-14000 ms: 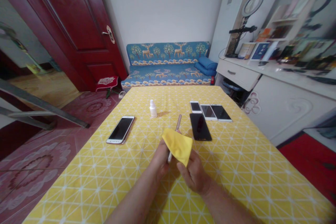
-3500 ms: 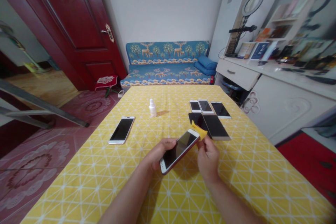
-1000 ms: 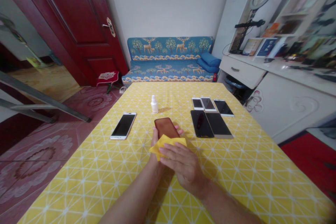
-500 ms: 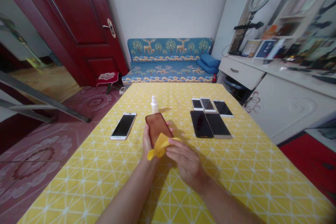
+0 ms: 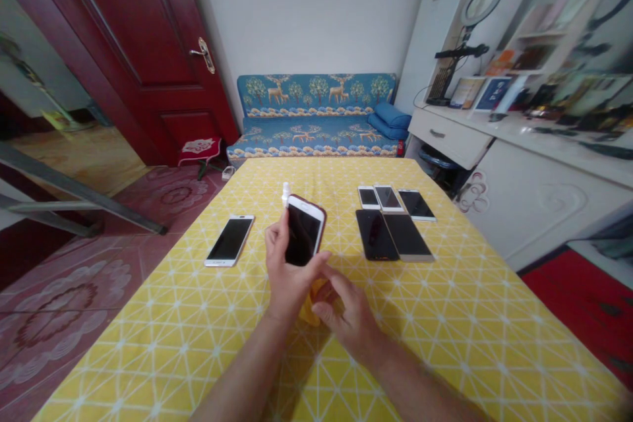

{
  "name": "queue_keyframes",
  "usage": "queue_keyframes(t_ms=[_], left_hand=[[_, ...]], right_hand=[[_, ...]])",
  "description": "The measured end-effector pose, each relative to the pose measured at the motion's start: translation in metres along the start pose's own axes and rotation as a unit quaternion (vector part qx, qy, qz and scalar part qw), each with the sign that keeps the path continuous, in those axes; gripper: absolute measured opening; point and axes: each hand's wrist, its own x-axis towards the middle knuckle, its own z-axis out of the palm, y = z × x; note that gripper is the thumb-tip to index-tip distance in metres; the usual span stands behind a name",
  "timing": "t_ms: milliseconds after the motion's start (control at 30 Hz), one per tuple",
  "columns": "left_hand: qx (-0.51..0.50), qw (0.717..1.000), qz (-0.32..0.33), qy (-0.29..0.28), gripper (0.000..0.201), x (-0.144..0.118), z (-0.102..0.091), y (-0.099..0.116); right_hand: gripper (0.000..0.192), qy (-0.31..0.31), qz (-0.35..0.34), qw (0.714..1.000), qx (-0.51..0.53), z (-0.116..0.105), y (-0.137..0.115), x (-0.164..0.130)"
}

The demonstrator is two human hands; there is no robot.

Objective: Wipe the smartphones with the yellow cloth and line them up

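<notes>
My left hand (image 5: pixel 285 273) grips a phone in a brown case (image 5: pixel 303 235), held upright with its dark screen facing me, above the yellow patterned tablecloth (image 5: pixel 445 316). Just below and to the right, my right hand (image 5: pixel 346 318) pinches a yellow cloth (image 5: pixel 310 311), mostly hidden behind my left hand. Partly hidden behind the held phone's top stands a small white bottle (image 5: pixel 285 192). One white phone (image 5: pixel 229 240) lies flat to the left.
Several phones lie in a group at the right: a black one (image 5: pixel 376 235), a grey one (image 5: pixel 408 237) and three smaller ones (image 5: pixel 389 198) behind. A blue sofa (image 5: pixel 316 120) stands beyond the table, a red door (image 5: pixel 143 46) left, white cabinets (image 5: pixel 534 191) right.
My left hand has turned the phone over, from brown back showing to screen facing me, and raised it. The cloth has dropped below the phone, under my left hand.
</notes>
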Motion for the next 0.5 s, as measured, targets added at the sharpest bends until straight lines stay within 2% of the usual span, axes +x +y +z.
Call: queue_keyframes(t_ms=[67, 100, 200, 300, 400, 500], left_hand=[[-0.036, 0.996, -0.059, -0.053, 0.083, -0.009, 0.013, 0.009], [-0.060, 0.992, -0.087, -0.069, 0.076, -0.013, 0.017, 0.012], [-0.155, 0.971, -0.149, -0.108, 0.055, -0.018, 0.023, 0.013], [-0.230, 0.943, -0.200, -0.132, 0.053, -0.022, 0.024, 0.005], [-0.200, 0.943, -0.191, -0.184, 0.052, -0.028, 0.029, -0.009], [-0.114, 0.941, -0.127, -0.292, 0.038, -0.034, 0.036, -0.025]], right_hand=[[0.062, 0.024, 0.022, 0.999, 0.028, 0.001, 0.001, -0.002], [0.061, 0.035, 0.038, 0.998, 0.036, 0.001, 0.001, -0.003], [0.039, 0.073, 0.092, 0.992, 0.040, -0.003, 0.001, 0.000], [0.029, 0.146, 0.160, 0.975, 0.046, -0.012, -0.001, 0.006], [0.038, 0.216, 0.228, 0.944, 0.097, -0.031, 0.005, 0.014], [0.047, 0.322, 0.256, 0.906, 0.102, -0.070, 0.025, 0.017]])
